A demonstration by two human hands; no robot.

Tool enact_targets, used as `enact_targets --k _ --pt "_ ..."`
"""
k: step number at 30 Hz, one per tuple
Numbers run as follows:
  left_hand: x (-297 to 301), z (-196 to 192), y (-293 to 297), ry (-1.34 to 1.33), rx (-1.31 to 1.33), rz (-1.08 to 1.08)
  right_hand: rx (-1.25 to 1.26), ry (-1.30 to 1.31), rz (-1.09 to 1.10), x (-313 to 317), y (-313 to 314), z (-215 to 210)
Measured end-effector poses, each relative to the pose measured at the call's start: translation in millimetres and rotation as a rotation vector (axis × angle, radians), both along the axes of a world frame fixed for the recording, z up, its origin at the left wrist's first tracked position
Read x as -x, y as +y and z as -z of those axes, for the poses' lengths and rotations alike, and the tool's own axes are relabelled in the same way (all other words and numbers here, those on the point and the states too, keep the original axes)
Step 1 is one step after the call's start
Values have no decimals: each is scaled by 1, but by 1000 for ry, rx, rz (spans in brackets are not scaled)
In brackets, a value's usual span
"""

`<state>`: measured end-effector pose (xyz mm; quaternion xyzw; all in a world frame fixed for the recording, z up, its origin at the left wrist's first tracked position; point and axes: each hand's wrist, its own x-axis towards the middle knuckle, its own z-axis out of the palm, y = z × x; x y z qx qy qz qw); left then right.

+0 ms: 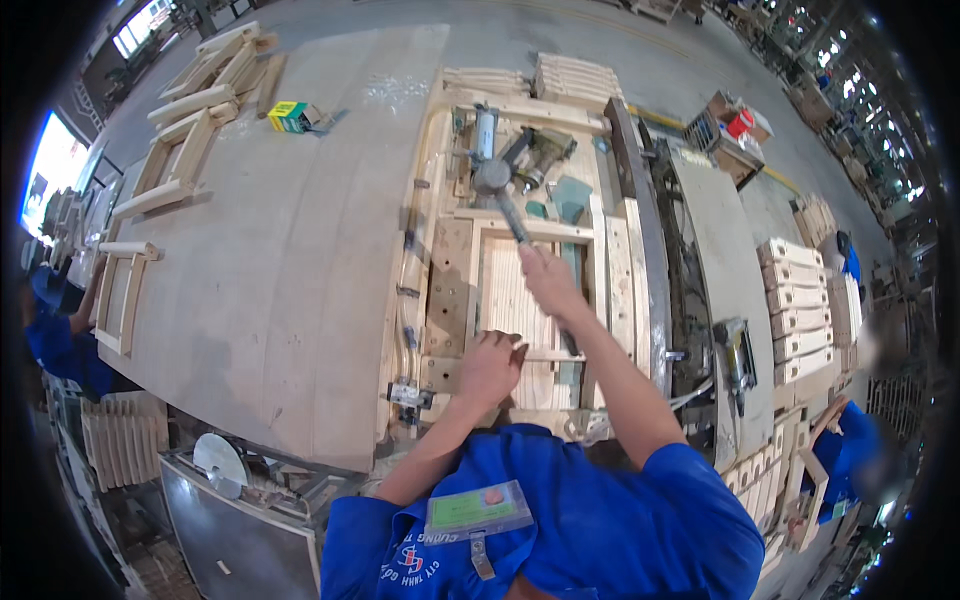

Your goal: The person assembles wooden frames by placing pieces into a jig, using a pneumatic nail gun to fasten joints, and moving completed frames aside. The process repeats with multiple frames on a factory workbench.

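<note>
My right hand [552, 282] is wrapped round the handle of a hammer [513, 213], whose round grey head points away from me over the far side of the jig. Beneath it, a rectangular light wooden frame [537, 229] lies in the wooden jig [450, 257]. My left hand [491, 368] is closed at the near left corner of that frame, its fingers curled by the near rail and partly hidden. Past the frame lie a nail gun [546, 157] and a blue-and-silver cylinder [486, 132].
A wide board table [290, 230] is on the left, with several assembled frames [160, 170] and a yellow-green box [291, 117]. Another nail gun [738, 362] lies at right, near stacked wooden rails [798, 300]. Co-workers in blue [70, 335] stand at both sides.
</note>
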<state>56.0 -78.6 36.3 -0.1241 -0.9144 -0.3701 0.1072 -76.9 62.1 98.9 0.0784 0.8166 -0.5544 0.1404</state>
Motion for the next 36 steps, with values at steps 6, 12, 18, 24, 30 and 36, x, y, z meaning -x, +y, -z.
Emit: enact_targets --k 6,12,18,24,30,36 --pt "-28 -68 -52 123 -41 -112 -440 434 226 -23 105 -3" --pt "-33 -82 -67 103 -22 -178 -906 119 477 -35 200 18" --pt "-17 -70 -22 37 -71 -36 -1036 171 308 -63 232 36" --pt "-15 -68 -2 -42 -107 56 -1239 272 541 -123 326 -12" --pt "-14 -43 6 -155 -232 92 -1311 -53 529 -155 389 5" --pt "-9 -40 29 -193 -204 245 -1086 21 454 -148 384 -31"
